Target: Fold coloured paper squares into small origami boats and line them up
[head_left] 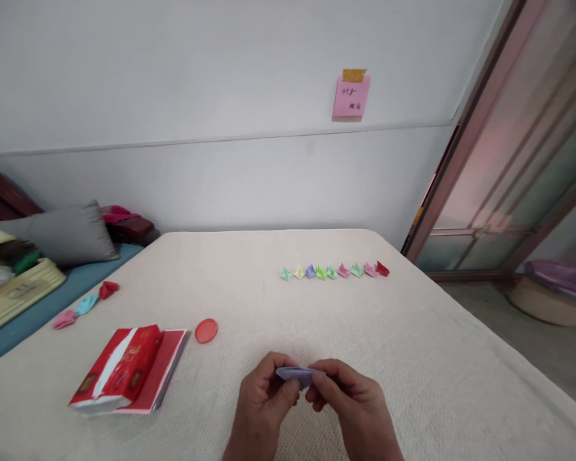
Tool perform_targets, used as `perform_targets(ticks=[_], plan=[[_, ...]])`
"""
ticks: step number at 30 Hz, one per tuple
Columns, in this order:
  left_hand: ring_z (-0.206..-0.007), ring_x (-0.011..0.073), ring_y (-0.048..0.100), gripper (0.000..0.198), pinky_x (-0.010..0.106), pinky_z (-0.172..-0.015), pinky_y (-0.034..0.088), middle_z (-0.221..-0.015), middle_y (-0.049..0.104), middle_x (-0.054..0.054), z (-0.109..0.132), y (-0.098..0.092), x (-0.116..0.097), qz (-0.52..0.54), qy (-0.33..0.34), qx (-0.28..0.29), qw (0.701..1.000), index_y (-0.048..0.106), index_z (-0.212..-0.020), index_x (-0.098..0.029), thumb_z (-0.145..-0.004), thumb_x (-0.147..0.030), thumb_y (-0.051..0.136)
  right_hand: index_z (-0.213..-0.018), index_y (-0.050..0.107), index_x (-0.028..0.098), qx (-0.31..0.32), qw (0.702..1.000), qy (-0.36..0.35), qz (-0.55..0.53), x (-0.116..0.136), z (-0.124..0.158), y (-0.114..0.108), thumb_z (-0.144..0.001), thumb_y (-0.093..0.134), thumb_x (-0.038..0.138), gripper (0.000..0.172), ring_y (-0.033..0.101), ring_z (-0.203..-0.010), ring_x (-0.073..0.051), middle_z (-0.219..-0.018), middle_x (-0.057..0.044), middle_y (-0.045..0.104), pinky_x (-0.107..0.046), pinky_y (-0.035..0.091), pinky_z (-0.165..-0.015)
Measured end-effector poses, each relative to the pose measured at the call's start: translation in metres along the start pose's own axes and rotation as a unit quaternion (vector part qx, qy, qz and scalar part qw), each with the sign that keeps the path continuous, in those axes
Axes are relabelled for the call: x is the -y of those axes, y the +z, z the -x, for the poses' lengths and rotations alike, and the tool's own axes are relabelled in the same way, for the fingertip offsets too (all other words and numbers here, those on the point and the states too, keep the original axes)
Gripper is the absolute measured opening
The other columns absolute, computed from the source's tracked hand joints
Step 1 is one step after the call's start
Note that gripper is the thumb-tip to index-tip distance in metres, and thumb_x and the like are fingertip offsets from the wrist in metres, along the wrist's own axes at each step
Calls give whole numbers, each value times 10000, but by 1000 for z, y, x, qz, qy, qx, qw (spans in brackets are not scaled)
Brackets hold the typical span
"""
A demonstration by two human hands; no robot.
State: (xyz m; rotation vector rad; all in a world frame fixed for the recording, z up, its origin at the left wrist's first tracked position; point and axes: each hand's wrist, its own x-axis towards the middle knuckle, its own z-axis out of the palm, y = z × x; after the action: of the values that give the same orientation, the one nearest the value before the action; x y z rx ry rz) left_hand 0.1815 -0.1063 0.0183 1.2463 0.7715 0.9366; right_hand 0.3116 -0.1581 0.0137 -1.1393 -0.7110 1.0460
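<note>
Both hands meet low at the middle of the view, pinching a small folded lilac paper piece [298, 374] between them. My left hand [264, 400] grips its left end with thumb and fingers closed. My right hand [350, 403] pinches its right end, fingers curled. The paper is held just above the cream cloth-covered table [413, 358]. A row of several small folded paper shapes [335, 271] in green, yellow, purple, pink and red lies farther back on the table.
A red and white packet on a red booklet [127, 374] lies at the left, with a round red disc [206, 331] beside it. Pink, blue and red folded papers [84, 303] sit near the left edge. A grey pillow [62, 240] and a sliding door [509, 160] flank the table.
</note>
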Motion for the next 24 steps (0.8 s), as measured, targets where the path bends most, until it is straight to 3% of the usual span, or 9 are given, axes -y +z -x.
perform_targets(ticks=[9, 24], plan=[[-558, 124, 525, 192, 225, -551, 419, -584, 601, -4, 0, -1, -2, 2, 1, 8, 1000, 679, -831, -152, -801, -339, 645, -675, 734, 169, -10, 999, 8, -33, -1, -2, 0, -713, 747, 256, 96, 542, -493, -123, -503, -8, 646, -224, 419, -479], [-425, 94, 486, 352, 195, -436, 378, -456, 570, -10, 1, -3, 1, -1, -36, -24, 999, 625, -643, -129, -844, -415, 587, -635, 705, 152, 13, 999, 24, -18, -3, -1, 3, -707, 758, 294, 167, 515, -447, -100, -474, 2, 626, -202, 394, -448]])
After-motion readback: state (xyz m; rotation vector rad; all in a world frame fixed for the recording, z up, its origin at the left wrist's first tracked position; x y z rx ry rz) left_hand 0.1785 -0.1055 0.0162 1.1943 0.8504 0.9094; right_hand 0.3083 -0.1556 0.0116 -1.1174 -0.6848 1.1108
